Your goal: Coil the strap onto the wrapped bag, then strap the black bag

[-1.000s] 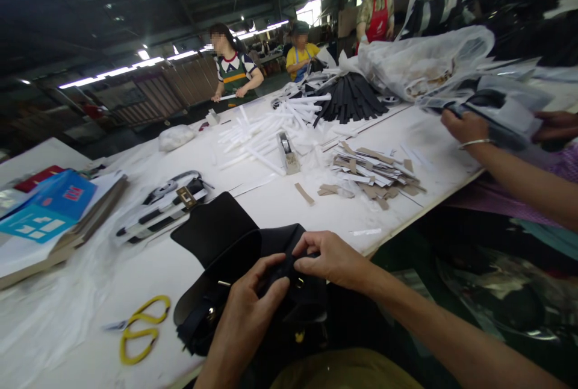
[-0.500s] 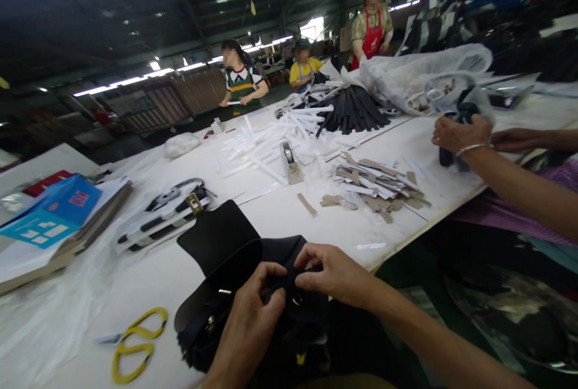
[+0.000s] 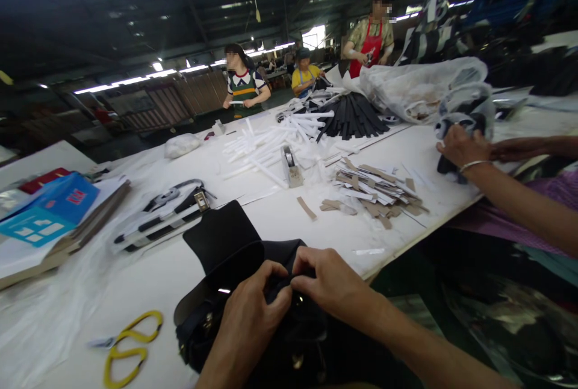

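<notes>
A black handbag [image 3: 224, 237] with gold-coloured metal fittings lies at the near table edge, its flap turned up and away from me. My left hand [image 3: 255, 308] pinches the bag's black material between thumb and forefinger. Close beside it, my right hand [image 3: 327, 277] grips the same part, the fingertips of both hands almost meeting. The exact piece between the fingers is dark and partly hidden by them. Yellow-handled scissors [image 3: 130, 341] rest on the table left of the bag, blades pointing left.
Beyond the bag lie a striped strap in plastic [image 3: 162, 226], a tape dispenser [image 3: 292, 167], cardboard strips [image 3: 379, 193], white tubes [image 3: 257, 148] and black strips [image 3: 352, 117]. A blue box [image 3: 49, 208] sits at left. At right, a co-worker's hands [image 3: 465, 151] hold a wrapped dark item.
My hands have drawn slightly closer together on the bag's material. The co-worker at right has turned the wrapped item. The view has shifted a little.
</notes>
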The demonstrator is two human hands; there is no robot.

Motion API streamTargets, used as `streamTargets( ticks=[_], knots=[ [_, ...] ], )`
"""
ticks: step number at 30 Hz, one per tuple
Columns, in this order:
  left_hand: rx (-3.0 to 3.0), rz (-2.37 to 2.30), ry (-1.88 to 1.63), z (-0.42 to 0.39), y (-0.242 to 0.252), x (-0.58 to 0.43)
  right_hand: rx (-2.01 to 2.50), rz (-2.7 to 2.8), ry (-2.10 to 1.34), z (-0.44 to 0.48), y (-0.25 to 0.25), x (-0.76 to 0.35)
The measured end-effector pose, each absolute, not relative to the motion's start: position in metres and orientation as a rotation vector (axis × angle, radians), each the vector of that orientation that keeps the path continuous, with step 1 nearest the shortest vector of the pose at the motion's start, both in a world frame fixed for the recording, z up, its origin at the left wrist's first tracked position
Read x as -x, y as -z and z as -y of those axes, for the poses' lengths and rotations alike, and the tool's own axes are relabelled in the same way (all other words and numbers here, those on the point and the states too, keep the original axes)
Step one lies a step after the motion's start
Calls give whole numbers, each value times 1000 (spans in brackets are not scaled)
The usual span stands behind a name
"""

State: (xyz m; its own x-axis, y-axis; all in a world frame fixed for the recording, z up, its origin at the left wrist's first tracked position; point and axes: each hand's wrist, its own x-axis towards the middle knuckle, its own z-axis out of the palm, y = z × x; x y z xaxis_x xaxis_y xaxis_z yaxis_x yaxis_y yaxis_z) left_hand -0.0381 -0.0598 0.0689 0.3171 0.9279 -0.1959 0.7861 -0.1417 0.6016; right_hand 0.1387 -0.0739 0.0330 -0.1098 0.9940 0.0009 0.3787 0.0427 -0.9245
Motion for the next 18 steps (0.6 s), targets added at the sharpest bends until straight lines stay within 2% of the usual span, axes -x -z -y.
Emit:
streamTargets(
  ticks=[7,14,18],
  knots=[
    [-1870,-1386,-370,56,-66,39,1302,1366,-1518,67,-30,-140],
    [-1811,-1364,-508,53,-58,46,1442,1370,-1410,63,-17,-141],
    [-1807,-1325,-442,51,-63,47,1444,1337,-1447,60,-9,-139]
  ],
)
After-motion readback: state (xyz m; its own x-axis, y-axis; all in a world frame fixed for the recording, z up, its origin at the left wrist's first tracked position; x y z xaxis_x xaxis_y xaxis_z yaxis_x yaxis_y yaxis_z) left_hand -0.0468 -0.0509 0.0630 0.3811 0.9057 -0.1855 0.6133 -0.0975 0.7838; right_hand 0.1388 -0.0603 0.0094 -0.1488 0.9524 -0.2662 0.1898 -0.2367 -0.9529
